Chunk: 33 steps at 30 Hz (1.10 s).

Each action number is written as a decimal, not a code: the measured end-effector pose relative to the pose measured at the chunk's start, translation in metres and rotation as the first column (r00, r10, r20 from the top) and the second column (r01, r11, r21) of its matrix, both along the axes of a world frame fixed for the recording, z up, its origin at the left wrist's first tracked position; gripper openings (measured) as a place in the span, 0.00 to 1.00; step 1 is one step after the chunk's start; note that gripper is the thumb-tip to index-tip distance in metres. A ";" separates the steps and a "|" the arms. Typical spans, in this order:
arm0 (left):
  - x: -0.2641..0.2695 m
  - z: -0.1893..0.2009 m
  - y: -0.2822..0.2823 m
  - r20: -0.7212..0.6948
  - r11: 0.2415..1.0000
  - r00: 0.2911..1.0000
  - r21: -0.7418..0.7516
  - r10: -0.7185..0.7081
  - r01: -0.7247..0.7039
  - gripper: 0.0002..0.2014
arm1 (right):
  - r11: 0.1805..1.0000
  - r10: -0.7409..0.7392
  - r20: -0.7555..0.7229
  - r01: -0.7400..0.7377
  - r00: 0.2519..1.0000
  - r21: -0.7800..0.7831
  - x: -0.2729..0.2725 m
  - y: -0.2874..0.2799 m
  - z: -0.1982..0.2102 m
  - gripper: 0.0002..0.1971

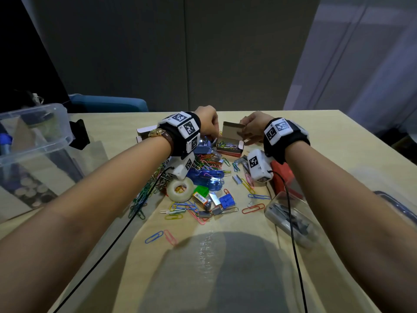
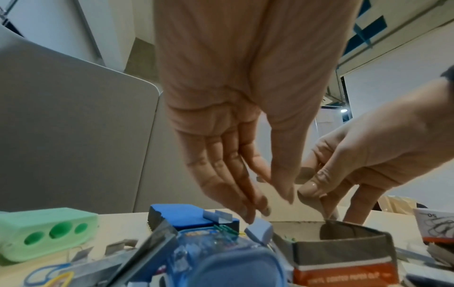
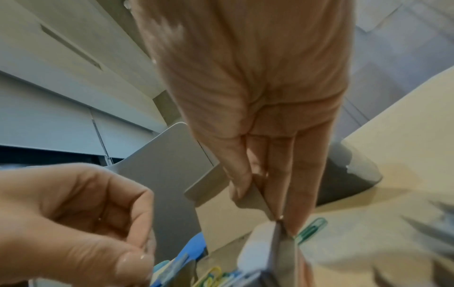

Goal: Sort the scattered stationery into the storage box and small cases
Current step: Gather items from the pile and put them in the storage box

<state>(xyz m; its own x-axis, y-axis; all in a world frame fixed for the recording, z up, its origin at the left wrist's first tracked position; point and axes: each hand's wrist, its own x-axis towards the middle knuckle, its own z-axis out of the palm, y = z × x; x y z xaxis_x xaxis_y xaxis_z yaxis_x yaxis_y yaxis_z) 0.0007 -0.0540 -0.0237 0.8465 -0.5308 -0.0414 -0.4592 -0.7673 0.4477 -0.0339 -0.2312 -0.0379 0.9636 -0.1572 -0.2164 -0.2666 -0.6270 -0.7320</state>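
A pale wood-grain table (image 1: pixel 293 141) carries everything. At its left edge stands a clear, rounded plastic storage box (image 1: pixel 33 136) holding dark, indistinct items. Near the right edge lies a smaller transparent hard case (image 1: pixel 291 218) with dark metal pieces inside, and just beyond it a red box (image 1: pixel 283 175).

Toward the far edge, at the middle, sits a small cardboard paper-clip box (image 1: pixel 230 146), orange-red outside and grey-brown inside, with its lid flap standing upright; coloured wire paper clips fill its tray. The right hand (image 1: pixel 253 127) pinches that raised flap between thumb and fingers. The left hand (image 1: pixel 207 123) hangs over the box's left end, fingers pointing down and loosely together with fingertips close to the thumb; whether they pinch a clip cannot be told.

From the box toward the near edge spreads a loose heap of paper clips (image 1: pixel 155 184) in green, blue, pink, yellow and red. Among them lie a translucent blue plastic stapler (image 1: pixel 207 177), a glossy ring of clear tape (image 1: pixel 180 189), a blue ridged block (image 1: pixel 226 201), a green plastic sharpener (image 1: pixel 200 190), and short silver strips of staples (image 1: pixel 237 179).
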 end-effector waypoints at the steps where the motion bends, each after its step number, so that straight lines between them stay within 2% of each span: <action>1: -0.001 0.000 -0.001 0.006 1.000 1.000 0.022 -0.011 0.011 0.05 | 1.000 -0.026 0.015 0.026 1.000 -0.015 0.004 0.000 -0.004 0.03; 3: -0.001 -0.001 -0.001 -0.018 0.998 0.999 0.041 -0.049 0.050 0.04 | 0.991 -0.093 0.050 0.097 0.994 -0.091 0.010 0.000 -0.010 0.06; 5: -0.002 0.000 -0.001 -0.038 0.996 0.996 0.042 -0.080 0.081 0.09 | 0.977 -0.148 0.092 0.160 0.985 -0.139 0.011 0.002 -0.010 0.10; 7: -0.001 0.000 0.000 -0.053 0.993 0.994 0.056 -0.100 0.103 0.12 | 0.979 -0.181 0.095 0.189 0.979 -0.080 0.012 0.001 -0.011 0.11; 9: 0.000 0.000 0.000 -0.062 0.990 0.991 0.065 -0.120 0.124 0.11 | 0.975 -0.212 0.115 0.217 0.971 -0.041 0.013 0.001 -0.011 0.08; 13: 0.002 -0.003 -0.002 -0.120 0.980 0.977 0.074 -0.174 0.184 0.10 | 0.933 -0.269 0.197 0.306 0.943 -0.190 0.020 0.005 -0.013 0.19; 15: 0.002 -0.005 -0.003 -0.132 0.977 0.974 0.082 -0.184 0.196 0.09 | 0.925 -0.263 0.214 0.309 0.941 -0.221 0.019 0.010 -0.011 0.17; 16: 0.003 -0.006 -0.004 -0.131 0.977 0.974 0.088 -0.184 0.197 0.08 | 0.933 -0.263 0.222 0.306 0.939 -0.189 0.017 0.012 -0.009 0.15; 18: 0.005 -0.007 -0.004 -0.114 0.977 0.978 0.101 -0.177 0.188 0.07 | 0.958 -0.209 0.246 0.249 0.946 -0.140 0.017 0.014 -0.007 0.10; 21: 0.009 -0.009 -0.004 -0.118 0.976 0.979 0.120 -0.169 0.183 0.08 | 0.978 -0.059 0.238 0.104 0.969 -0.180 0.018 0.014 -0.007 0.08; 26: 0.012 -0.008 -0.002 -0.149 0.974 0.973 0.114 -0.177 0.195 0.03 | 0.957 0.117 0.127 -0.077 0.985 -0.279 0.020 0.006 -0.003 0.15; 33: 0.010 -0.006 -0.004 -0.112 0.947 0.968 0.212 -0.222 0.242 0.06 | 0.949 0.144 0.091 -0.111 0.985 -0.294 0.015 0.002 -0.001 0.18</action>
<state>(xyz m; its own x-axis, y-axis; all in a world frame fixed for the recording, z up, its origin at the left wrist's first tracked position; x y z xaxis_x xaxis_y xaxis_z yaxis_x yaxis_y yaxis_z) 0.0105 -0.0580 -0.0299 0.6888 -0.6812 -0.2480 -0.6040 -0.7284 0.3234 -0.0186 -0.2290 -0.0392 0.9949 -0.0712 -0.0720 -0.0988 -0.8382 -0.5363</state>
